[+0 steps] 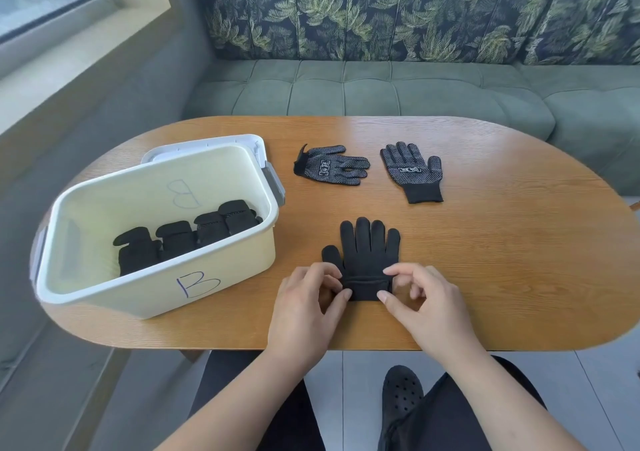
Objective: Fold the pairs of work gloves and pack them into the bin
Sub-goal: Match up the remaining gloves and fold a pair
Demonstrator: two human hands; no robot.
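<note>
A black glove pair (363, 246) lies flat on the wooden table (502, 260), fingers pointing away from me, its cuff folded up. My left hand (304, 298) pinches the cuff's left edge and my right hand (422, 295) pinches its right edge. Two loose black gloves with white dots lie farther back: one (332, 166) on its side, one (414, 172) with fingers pointing away. The cream bin (194, 282) marked "B" stands at the left with several folded black glove bundles (188, 234) inside.
The bin's white lid (207, 142) lies behind it. A green cushioned bench (381, 87) runs behind the table. The table's near edge is just in front of my knees.
</note>
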